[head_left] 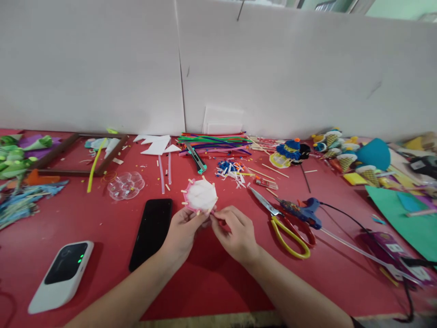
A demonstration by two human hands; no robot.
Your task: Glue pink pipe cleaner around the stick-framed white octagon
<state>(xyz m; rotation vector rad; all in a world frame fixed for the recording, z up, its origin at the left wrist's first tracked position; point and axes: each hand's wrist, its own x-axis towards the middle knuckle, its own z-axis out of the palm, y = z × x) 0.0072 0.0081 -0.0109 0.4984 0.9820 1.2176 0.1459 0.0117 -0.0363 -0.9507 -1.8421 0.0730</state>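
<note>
A round white disc with pink edging and short pale wooden pegs around its rim (202, 195) is held just above the red desk (218, 291), near the middle of the scene. The left hand (182, 231) holds the disc by its near edge, its fingers closed, the thumb on top. The right hand's (239, 234) fingers are narrow, pinching at the disc's near right edge, where some pink shows; its fingertips are partly hidden, so anything smaller between them cannot be made out.

Just left of the left hand lies a black smartphone (152, 232), and farther left and nearer, a white rounded device with a dark screen and green lights (63, 275). To the right of the right hand are scissors with one yellow and one red handle (285, 232), lying beside a blue glue gun (303, 212).

Beyond the disc lie a green-and-black utility knife (196, 158), a small heap of blue, white and orange cut pieces (231, 171) and, farther off, a bundle of multicoloured pipe cleaners (215, 143). A clear plastic flower-shaped tray (126, 181) lies far left of the disc, near a brown rectangular frame (68, 172).
</note>
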